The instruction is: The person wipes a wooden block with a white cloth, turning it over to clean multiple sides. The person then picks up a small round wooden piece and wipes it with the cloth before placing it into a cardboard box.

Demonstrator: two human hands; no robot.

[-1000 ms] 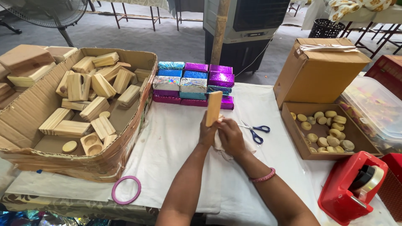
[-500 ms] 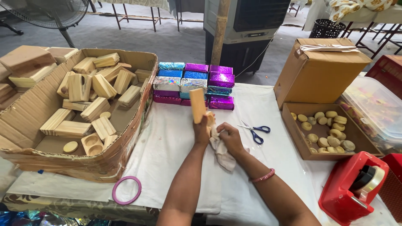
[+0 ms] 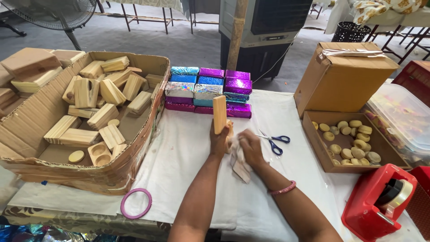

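In the cardboard box (image 3: 40, 116) lie wooden blocks (image 3: 101, 96); left hand (image 3: 219, 141) grips one.

Bright, even daylight, soft shadows, sharp focus, slight wide-angle bending at edges.

Left hand held a wooden block upright; right hand pressed a cloth beside it.

The left hand (image 3: 219, 142) gripped the pale rectangular wooden block (image 3: 219, 114) at its lower end, standing on the white tablecloth (image 3: 179, 148). The right hand (image 3: 251, 148) clutched a crumpled whitish cloth (image 3: 239, 163) just beside the block. Blue-handled scissors (image 3: 274, 141) lay near the right hand. Shiny foil-wrapped blocks, purple, blue and silver (image 3: 208, 89), were stacked behind. A large cardboard box of wooden pieces (image 3: 85, 112) sat at left.
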